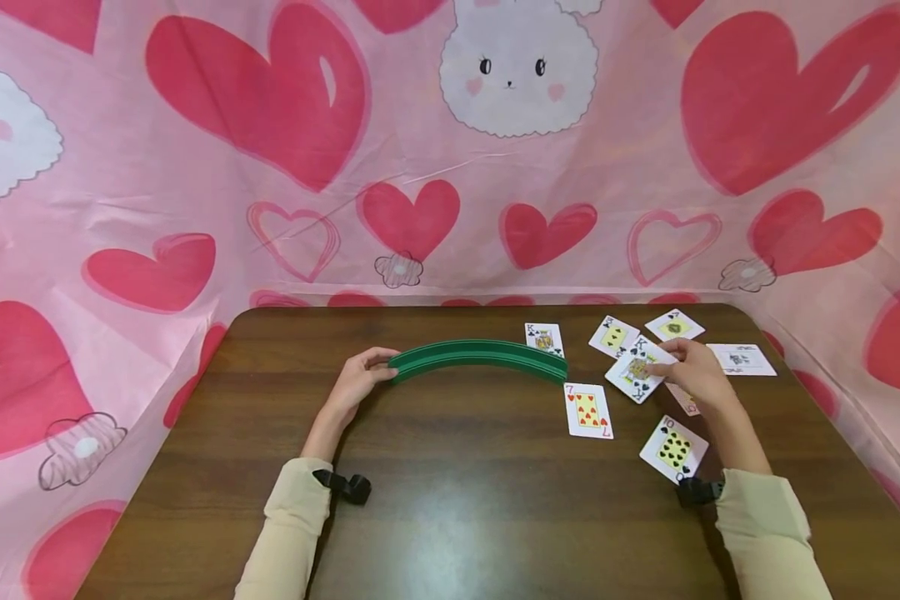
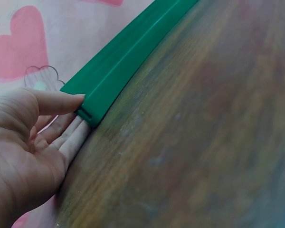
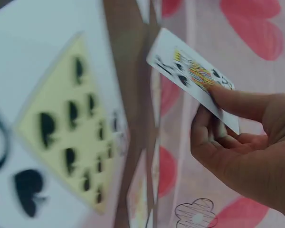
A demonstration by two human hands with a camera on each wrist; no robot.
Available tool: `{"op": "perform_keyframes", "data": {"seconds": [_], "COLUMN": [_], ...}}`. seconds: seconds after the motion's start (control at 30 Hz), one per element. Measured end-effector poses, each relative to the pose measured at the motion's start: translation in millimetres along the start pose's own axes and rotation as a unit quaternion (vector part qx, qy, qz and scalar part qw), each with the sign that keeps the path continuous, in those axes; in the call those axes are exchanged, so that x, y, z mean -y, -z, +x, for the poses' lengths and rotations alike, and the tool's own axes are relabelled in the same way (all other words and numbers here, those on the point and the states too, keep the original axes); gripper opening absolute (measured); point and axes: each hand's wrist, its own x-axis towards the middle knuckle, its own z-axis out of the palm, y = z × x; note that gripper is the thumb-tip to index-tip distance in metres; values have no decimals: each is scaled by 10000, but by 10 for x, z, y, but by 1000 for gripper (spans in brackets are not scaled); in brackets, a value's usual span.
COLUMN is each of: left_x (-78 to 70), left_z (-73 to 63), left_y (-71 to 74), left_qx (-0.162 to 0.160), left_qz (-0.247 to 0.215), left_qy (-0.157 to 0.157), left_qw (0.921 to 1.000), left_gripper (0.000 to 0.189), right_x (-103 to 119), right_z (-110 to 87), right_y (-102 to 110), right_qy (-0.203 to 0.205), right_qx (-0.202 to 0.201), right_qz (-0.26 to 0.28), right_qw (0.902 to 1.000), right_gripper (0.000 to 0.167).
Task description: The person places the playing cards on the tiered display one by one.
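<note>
A curved green card holder (image 1: 480, 354) with grooves along its length lies on the table. My left hand (image 1: 358, 379) pinches its left end, thumb on top and fingers underneath, as the left wrist view shows. My right hand (image 1: 693, 372) holds a king of spades (image 3: 192, 71) between thumb and fingers, face up and raised off the table in the right wrist view. Behind the holder's right end lies a king of clubs (image 1: 543, 338), partly hidden. Close to that same end, on the near side, is a seven of hearts (image 1: 588, 411).
Around my right hand lie a ten of spades (image 1: 673, 450), a three (image 1: 613, 335), an ace-like card (image 1: 675, 324), a face card (image 1: 741, 359) and a partly covered red card (image 1: 686, 400). A pink heart-print cloth (image 1: 495, 167) hangs behind the wooden table (image 1: 450, 500).
</note>
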Motion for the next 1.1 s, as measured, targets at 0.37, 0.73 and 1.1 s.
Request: {"op": "perform_keyframes", "data": {"seconds": [0.37,0.73,1.1], "left_x": [-245,-259,-291], "left_z": [-187,-193,-201], "left_y": [-49,-82,-67], "left_qx": [-52,-111,-144], "left_qz": [4,46,34], "left_qy": [-42,19,-25], "left_qw": [10000,9999,9999], "left_gripper": [32,31,31], "right_x": [245,590,849], "right_z": [-24,83,149], "right_y": [-53,-258,-395], "right_qy": [471,376,453], "right_qx": [-1412,-2015,-2197], "right_qz": [2011,4171,4893], "right_qw": [9682,8854,8428], "right_gripper": [38,32,32]}}
